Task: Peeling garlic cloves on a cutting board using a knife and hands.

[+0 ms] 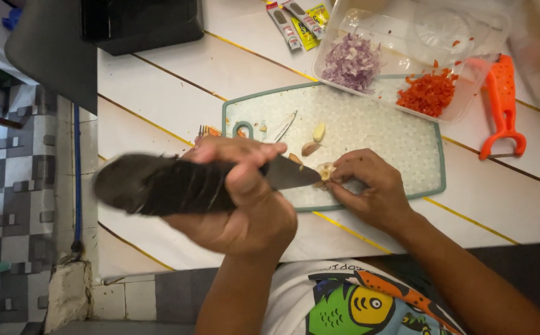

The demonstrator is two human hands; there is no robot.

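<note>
Here the left hand (245, 198) grips a knife (220, 180) while the right hand (369, 189) pins a garlic clove (326, 170) steady on the cutting board (375, 136).

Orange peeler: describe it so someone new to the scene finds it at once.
Start at the white table and find the clear plastic container of chopped vegetables at its far right. The orange peeler lies just right of that container, beyond the cutting board. It is the only solid orange tool, with a looped head pointing toward the person.
</note>
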